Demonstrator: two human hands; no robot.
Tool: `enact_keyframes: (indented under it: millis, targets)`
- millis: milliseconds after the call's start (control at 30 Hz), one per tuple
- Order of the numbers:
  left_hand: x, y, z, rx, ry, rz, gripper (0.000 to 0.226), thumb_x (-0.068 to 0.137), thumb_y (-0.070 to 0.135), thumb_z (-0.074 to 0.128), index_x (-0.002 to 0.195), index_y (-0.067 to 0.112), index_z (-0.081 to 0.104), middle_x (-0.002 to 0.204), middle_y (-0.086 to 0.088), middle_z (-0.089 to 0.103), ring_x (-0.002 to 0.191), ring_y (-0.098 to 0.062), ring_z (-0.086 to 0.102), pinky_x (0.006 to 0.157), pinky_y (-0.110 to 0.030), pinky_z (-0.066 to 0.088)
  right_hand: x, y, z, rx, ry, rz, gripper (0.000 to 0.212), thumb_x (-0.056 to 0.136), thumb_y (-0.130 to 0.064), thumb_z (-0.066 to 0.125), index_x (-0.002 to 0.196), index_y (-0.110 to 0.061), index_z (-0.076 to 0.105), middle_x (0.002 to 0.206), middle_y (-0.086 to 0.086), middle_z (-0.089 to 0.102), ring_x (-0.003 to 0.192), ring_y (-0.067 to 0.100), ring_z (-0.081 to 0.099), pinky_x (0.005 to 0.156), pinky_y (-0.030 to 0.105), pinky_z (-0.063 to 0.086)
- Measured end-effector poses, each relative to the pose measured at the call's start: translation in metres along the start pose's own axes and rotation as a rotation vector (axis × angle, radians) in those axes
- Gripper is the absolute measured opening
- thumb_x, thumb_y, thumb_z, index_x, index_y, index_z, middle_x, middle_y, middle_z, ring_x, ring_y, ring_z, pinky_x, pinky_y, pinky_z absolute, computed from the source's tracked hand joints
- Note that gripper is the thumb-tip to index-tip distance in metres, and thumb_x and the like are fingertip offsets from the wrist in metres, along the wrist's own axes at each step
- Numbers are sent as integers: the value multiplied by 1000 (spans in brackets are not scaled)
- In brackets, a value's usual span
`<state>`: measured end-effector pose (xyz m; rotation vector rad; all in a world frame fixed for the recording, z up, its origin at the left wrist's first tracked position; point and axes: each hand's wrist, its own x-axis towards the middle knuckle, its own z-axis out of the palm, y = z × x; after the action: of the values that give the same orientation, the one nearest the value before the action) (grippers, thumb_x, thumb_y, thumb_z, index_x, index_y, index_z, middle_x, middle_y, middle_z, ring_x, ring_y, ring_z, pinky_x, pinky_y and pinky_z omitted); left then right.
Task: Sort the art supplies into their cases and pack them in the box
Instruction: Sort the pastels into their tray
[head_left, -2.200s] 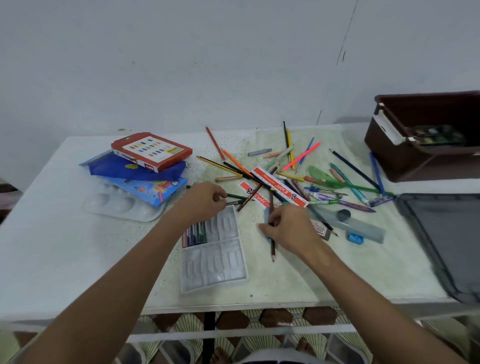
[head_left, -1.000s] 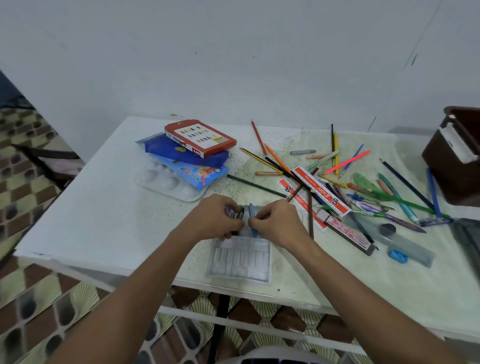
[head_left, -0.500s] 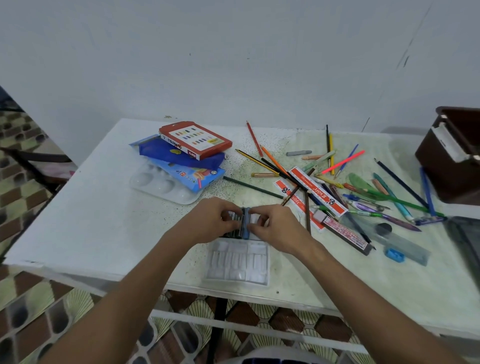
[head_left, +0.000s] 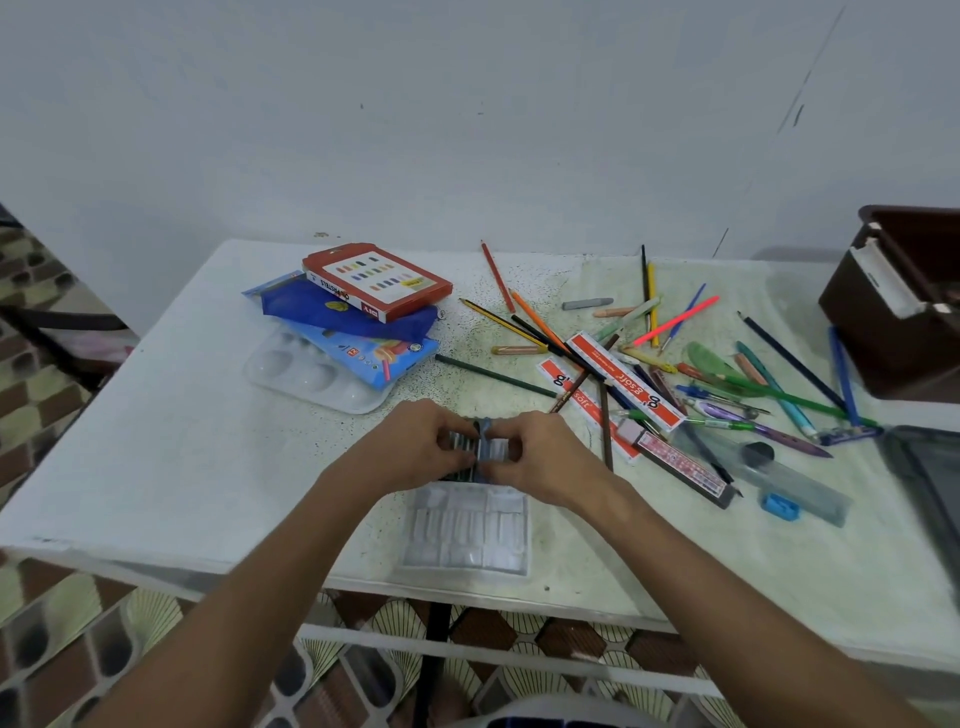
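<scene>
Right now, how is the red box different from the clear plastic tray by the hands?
The red box is closed cardboard with colour swatches printed on its lid; the clear plastic tray is open, showing rows of mostly bare slots. The red box sits on top of a stack at the far left; the clear plastic tray lies flat on the table near the front edge, under both hands. Both are flat rectangles.

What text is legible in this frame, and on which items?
"OIL PASTELS": side of the red pastel box.
"g'soft": red-and-white strip, printed upside down to the camera.
"g" and "soft": second red-and-white strip, partly covered by pencils.
"12": blue pencil pack, other print blurred.
Black-and-pink lead case: print too small to read.
</scene>
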<state>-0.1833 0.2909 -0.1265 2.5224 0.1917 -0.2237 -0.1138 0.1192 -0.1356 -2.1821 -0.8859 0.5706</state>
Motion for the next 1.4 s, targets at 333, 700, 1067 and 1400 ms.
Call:
enact_keyframes:
  millis: [333, 700, 1067, 1400]
  targets:
    - [54, 15, -27, -4, 106, 5, 30, 83, 37, 71, 110, 23, 66, 89, 9, 61, 78, -4, 59, 61, -13, 39, 24, 27, -71, 143, 245, -5, 20, 77, -22, 80, 95, -20, 72, 72, -2, 66, 57, 0, 55, 57, 11, 44]
    - [125, 24, -25, 45, 136, -5, 33, 80, 32, 73, 111, 24, 66, 104, 6, 62, 86, -10, 60, 77, -27, 51, 97, 88, -150, 30, 379, 92, 27, 76, -15, 79, 102, -10, 72, 97, 4, 70, 70, 0, 55, 57, 3, 39]
    - [134, 24, -17, 89, 90, -44, 25, 85, 31, 69, 107, 21, 72, 96, 6, 64, 83, -7, 54, 57, -9, 31, 140, 105, -152, -299, 206, 150, 32, 84, -16, 70, 115, -9, 68, 109, 8, 68, 91, 16, 59, 85, 29, 49]
    - [105, 24, -19, 1, 154, -10, 17, 82, 28, 73, 95, 18, 74, 80, 7, 65, 76, -12, 60, 68, -24, 50, 118, 86, -139, -237, 269, 75, 19, 82, -15, 69, 100, -12, 72, 92, 0, 63, 82, 13, 54, 69, 23, 39]
